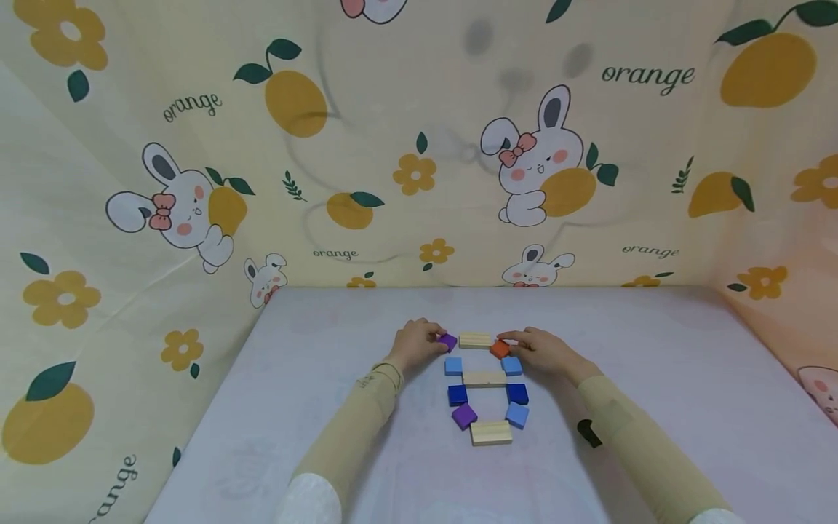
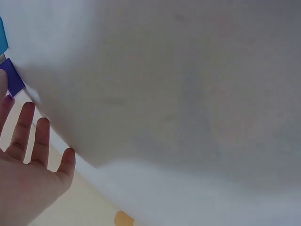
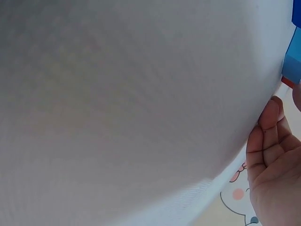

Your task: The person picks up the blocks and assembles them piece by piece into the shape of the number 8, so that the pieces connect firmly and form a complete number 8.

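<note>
At the far end of a ring of wooden blocks, my left hand (image 1: 417, 344) pinches a purple block (image 1: 448, 342) between thumb and forefinger. The left wrist view shows that block (image 2: 12, 77) at the edge, with the other fingers spread loosely. Across from it, my right hand (image 1: 540, 351) has thumb and forefinger on an orange-red block (image 1: 500, 349), set at an angle. Between the two lies a plain wood block (image 1: 474, 340). Only a sliver of the orange-red block (image 3: 288, 82) shows in the right wrist view, beside a light blue block (image 3: 293, 59).
Nearer me, light blue blocks (image 1: 453, 366), dark blue blocks (image 1: 457, 395) and another purple block (image 1: 465, 417) form the sides. Plain wood blocks cross the middle (image 1: 484, 379) and near end (image 1: 491, 434). A black object (image 1: 589, 433) lies by the right sleeve. Printed cloth (image 1: 419, 109) walls the white table.
</note>
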The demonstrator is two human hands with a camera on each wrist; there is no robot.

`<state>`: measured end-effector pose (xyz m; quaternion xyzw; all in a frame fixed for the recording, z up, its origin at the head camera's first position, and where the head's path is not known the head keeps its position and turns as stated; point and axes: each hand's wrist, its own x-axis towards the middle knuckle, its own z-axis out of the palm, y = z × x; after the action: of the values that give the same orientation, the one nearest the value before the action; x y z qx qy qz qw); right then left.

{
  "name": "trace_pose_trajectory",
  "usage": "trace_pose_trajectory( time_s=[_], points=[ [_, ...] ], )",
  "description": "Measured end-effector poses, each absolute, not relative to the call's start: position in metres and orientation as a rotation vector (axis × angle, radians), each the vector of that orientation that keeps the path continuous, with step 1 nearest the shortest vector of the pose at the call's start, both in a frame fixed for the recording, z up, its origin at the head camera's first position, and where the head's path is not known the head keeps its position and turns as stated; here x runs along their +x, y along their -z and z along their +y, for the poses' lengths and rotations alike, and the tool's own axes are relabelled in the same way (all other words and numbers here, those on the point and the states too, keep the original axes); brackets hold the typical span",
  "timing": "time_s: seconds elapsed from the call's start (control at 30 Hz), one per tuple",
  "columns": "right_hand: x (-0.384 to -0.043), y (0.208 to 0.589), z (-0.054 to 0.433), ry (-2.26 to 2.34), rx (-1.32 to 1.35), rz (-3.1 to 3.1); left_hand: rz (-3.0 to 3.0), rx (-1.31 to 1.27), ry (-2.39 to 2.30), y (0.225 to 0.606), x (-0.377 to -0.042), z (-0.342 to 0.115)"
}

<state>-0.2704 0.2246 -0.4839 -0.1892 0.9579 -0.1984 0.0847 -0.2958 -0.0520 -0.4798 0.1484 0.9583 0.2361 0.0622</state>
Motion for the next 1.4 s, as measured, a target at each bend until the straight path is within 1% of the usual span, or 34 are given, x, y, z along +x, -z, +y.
trace_pose_trajectory(
  time_s=[0.6,0.87,1.1,1.4],
  points=[
    [-0.272,0.486,0.224,0.581,-0.591,2.863,2.911,0.538,-0.689,0.479,-0.289,-0.046],
    [-0.270,0.486,0.224,0.588,-0.600,2.871,2.908,0.517,-0.693,0.478,-0.288,-0.042],
    [-0.272,0.487,0.224,0.579,-0.551,2.849,2.895,0.514,-0.716,0.479,-0.290,-0.040],
    [-0.272,0.485,0.224,0.578,-0.543,2.841,2.809,0.478,-0.820,0.476,-0.288,-0.040]
  ],
)
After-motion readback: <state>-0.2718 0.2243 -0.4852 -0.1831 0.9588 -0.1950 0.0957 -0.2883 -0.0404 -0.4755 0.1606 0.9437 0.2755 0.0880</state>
